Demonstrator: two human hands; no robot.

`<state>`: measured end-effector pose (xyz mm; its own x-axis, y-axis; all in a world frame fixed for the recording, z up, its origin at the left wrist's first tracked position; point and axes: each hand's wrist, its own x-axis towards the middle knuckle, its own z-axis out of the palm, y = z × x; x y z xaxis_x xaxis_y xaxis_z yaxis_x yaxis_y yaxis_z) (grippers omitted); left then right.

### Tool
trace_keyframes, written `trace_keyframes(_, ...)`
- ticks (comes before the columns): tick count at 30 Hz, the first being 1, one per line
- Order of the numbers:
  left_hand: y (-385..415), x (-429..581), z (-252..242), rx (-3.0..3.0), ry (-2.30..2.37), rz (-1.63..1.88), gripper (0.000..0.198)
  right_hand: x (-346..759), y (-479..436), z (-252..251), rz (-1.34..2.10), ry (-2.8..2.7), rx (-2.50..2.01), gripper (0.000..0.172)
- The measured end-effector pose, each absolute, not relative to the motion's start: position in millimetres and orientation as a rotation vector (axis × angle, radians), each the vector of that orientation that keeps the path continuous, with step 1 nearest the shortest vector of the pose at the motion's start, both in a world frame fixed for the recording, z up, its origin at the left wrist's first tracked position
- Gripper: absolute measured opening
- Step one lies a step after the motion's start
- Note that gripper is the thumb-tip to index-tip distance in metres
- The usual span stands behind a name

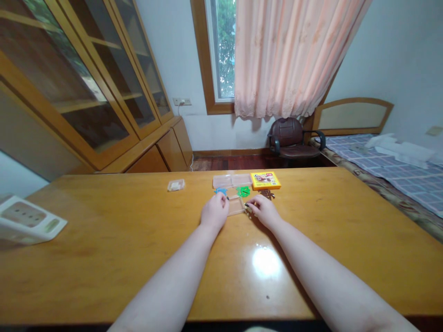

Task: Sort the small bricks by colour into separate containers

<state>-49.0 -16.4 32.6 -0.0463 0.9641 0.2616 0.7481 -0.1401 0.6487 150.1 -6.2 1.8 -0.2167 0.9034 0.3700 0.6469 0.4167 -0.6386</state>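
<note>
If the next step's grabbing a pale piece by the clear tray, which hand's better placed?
Right, probably: the right hand's fingertips are right by the pale pieces. The left hand is at the opposite side of the clear tray, near the blue pieces.

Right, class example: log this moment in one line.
left hand: at left side of clear tray | right hand: at tray's right side, by pale pieces | nearby: blue pieces, green pieces, brown pieces, yellow box
</note>
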Motion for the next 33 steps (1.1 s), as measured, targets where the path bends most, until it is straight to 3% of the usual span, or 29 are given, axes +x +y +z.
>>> trace_keyframes(7, -34, -35, 22, 2.188, 1.680, 0.800, 0.004, 156, -1, 0, 0.549, -1.873, -1.311, 0.028)
trace_keyframes(12, -25, -41, 24, 2.311, 1.770, 0.407, 0.017, 167, -4, 8, 0.628, -2.055, -1.326, 0.037)
trace_keyframes(16, -24, -43, 29, 2.374, 1.827, 0.229, 0.027, 153, -25, 12, 0.505, -2.425, -1.499, 0.064)
trace_keyframes(23, -27, -40, 27, 2.395, 1.841, 0.149, 0.027, 116, -65, 9, 0.467, -2.525, -1.658, 0.087)
trace_keyframes(27, -25, -38, 25, 2.378, 1.807, 0.174, 0.026, 114, -65, 16, 0.431, -2.518, -1.698, 0.083)
trace_keyframes(29, -24, -37, 24, 2.377, 1.793, 0.191, 0.028, 115, -67, 22, 0.327, -2.423, -1.853, 0.082)
trace_keyframes(33, -25, -35, 25, 2.402, 1.738, 0.189, 0.030, 105, -83, 25, 0.318, -2.251, -2.185, 0.100)
